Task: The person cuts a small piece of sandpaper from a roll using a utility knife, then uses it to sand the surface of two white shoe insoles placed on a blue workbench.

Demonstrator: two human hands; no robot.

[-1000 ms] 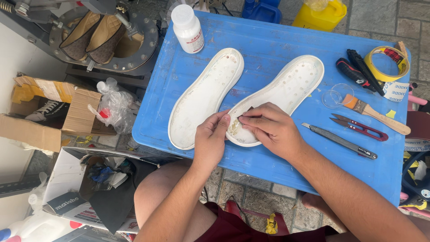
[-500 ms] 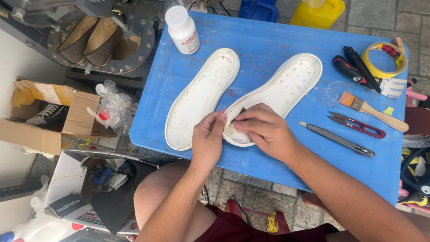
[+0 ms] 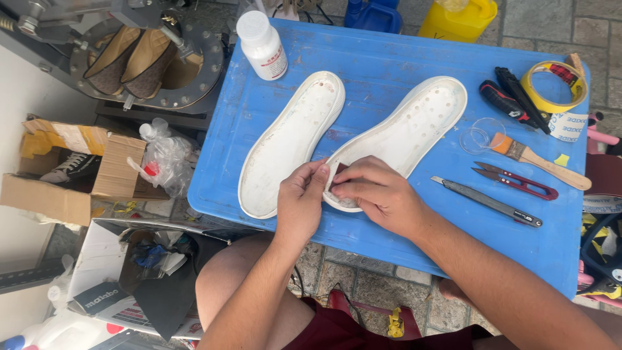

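Pressing down at the heel end of the right-hand white sole (image 3: 405, 133), my right hand (image 3: 379, 194) lies flat-fingered over a small dark reddish scrap (image 3: 339, 170), which looks like abrasive paper, though I cannot tell for sure. My left hand (image 3: 301, 201) is narrowed, thumb and forefinger pinching the sole's rim just beside that scrap. All of this sits at the lower centre of the frame, on the blue worktop (image 3: 389, 58).

As I judge it, work is in hand on the heel only; the rest of that sole, running up to the right, looks untreated. The other white sole (image 3: 288, 146), just left of my hands, lies apart and untouched.

Further out, at the right of the frame, a craft knife (image 3: 486, 201), red snips (image 3: 515, 181), a wooden-handled brush (image 3: 538, 160) and a yellow tape roll (image 3: 554, 84) lie unused. A white bottle (image 3: 262, 45) stands capped at the upper left of the worktop, so I judge no liquid has gone on yet.
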